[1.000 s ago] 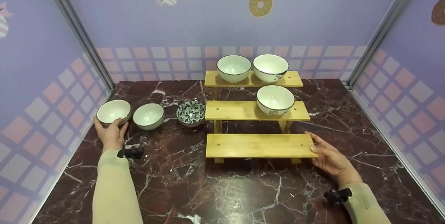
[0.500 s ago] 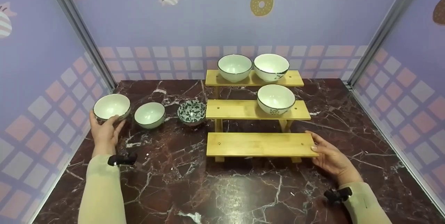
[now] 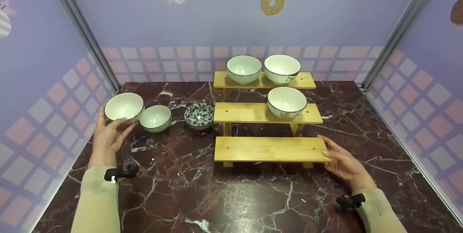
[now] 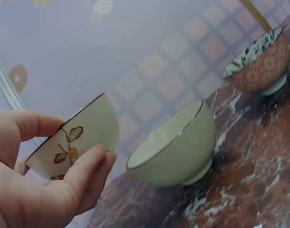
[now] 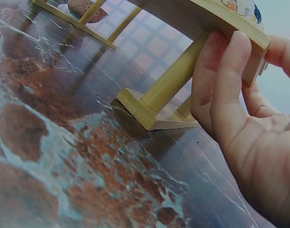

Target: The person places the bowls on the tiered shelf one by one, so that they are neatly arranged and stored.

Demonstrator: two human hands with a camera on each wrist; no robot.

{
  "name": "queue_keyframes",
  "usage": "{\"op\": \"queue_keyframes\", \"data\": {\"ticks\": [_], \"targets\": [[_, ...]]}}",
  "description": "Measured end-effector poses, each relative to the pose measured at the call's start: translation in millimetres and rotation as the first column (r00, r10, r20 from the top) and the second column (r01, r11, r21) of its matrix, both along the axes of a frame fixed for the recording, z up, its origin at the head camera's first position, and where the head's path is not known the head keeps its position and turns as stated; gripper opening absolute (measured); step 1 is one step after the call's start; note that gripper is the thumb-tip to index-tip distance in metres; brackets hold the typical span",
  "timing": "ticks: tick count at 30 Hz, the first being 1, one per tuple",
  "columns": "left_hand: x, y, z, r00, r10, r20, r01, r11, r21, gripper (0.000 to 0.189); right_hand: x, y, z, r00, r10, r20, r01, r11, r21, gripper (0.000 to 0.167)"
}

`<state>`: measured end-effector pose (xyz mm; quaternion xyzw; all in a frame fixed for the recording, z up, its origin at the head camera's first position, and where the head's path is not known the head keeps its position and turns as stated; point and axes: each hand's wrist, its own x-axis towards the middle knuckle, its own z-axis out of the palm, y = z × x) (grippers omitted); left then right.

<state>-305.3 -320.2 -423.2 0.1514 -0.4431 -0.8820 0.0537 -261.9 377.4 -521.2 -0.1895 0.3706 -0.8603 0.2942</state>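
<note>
My left hand [image 3: 107, 139] pinches a white bowl [image 3: 124, 106] with a dark rim, thumb at the near side. The left wrist view shows brown leaves painted on this bowl [image 4: 95, 126], held tilted above the marble table. Close to its right, a pale green bowl [image 3: 155, 118] sits on the table. Farther right is a smaller-looking bowl [image 3: 199, 116] with dark leaves inside; its outside is reddish in the left wrist view. My right hand [image 3: 344, 163] grips the right end of the lowest board of a three-step wooden stand [image 3: 267, 149], fingers reaching underneath.
On the stand's top step are a pale green bowl [image 3: 244, 70] and a white bowl [image 3: 281, 69]. Another white bowl [image 3: 287, 102] stands at the right of the middle step. Patterned walls enclose the marble table [image 3: 181, 189] at the back and both sides.
My left hand has raised the white bowl off the table, first slightly leftward, then rightward toward the pale green bowl. My right hand stays on the stand.
</note>
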Motion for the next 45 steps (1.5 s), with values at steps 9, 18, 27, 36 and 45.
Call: {"op": "queue_keyframes", "data": {"ticks": [9,18,27,36,45], "targets": [[13.8,13.8,19.6,0.982,-0.187,-0.017,0.185,0.98,-0.078,0.105,-3.1,0.1,-0.5,1.0,0.002,-0.01,-0.002,1.0,0.001,0.06],[25.1,29.7,36.1,0.946,-0.322,-0.043,0.318,0.944,-0.092,0.106,-2.1,-2.1,-0.8,1.0,-0.015,0.005,0.015,1.0,0.01,0.057],[32.2,49.9,43.9,0.909,-0.417,-0.025,0.404,0.893,-0.2,0.101,-2.1,-1.6,-1.9,1.0,-0.022,-0.005,0.022,0.999,0.031,0.059],[33.9,72.6,51.0,0.876,-0.481,-0.036,0.461,0.856,-0.232,0.1,-1.5,0.1,-1.8,1.0,-0.029,0.004,0.029,0.999,0.043,0.058],[24.1,99.3,56.2,0.852,-0.524,-0.009,0.504,0.825,-0.256,0.098,-1.0,1.1,-1.2,1.0,-0.029,0.01,0.028,0.999,0.041,0.059]]}}
